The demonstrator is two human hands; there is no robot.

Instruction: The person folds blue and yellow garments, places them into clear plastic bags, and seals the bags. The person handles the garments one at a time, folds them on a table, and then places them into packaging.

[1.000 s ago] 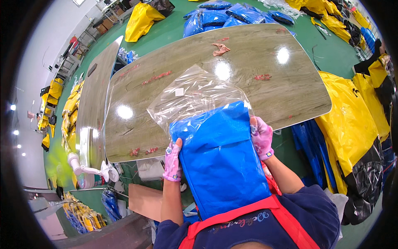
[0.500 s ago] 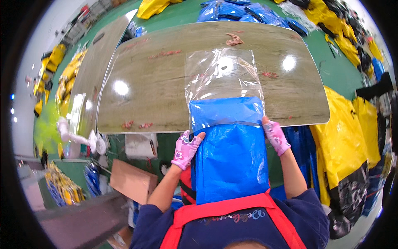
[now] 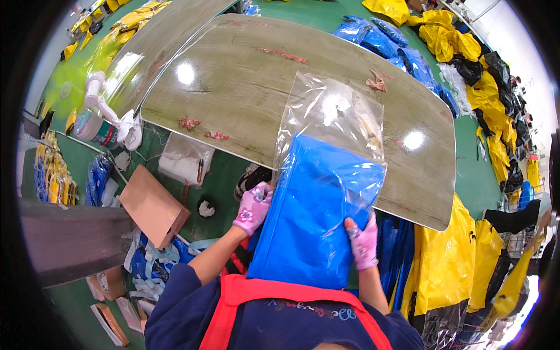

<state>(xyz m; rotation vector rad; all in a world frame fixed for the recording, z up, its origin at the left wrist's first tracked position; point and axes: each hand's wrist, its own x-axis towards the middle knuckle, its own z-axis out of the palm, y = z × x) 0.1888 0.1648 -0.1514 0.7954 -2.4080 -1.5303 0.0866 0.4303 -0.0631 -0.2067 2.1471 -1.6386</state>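
A flat, folded blue bundle (image 3: 306, 227) lies against my front and reaches over the near edge of the table. Its far part sits inside a clear plastic bag (image 3: 338, 111), whose unfilled end stretches across the tabletop. I wear fingerless pink flowered gloves. My left hand (image 3: 255, 208) is closed at the bundle's left edge, fingers curled in. On the right side, my right hand (image 3: 363, 242) grips the bundle and bag edge, thumb on top and the other fingers mostly hidden beneath.
The wood-look table (image 3: 233, 87) carries red scraps and a crumpled brown piece (image 3: 377, 81). A white fan (image 3: 102, 102) stands left. A cardboard box (image 3: 153, 207) is on the left below. Yellow sheets (image 3: 446, 256) hang at right; blue bundles (image 3: 379, 38) lie beyond the table.
My view has turned, so the table and bundle look tilted. My right hand has moved nearer along the bundle's right side, and the clear bag covers more of the bundle there.
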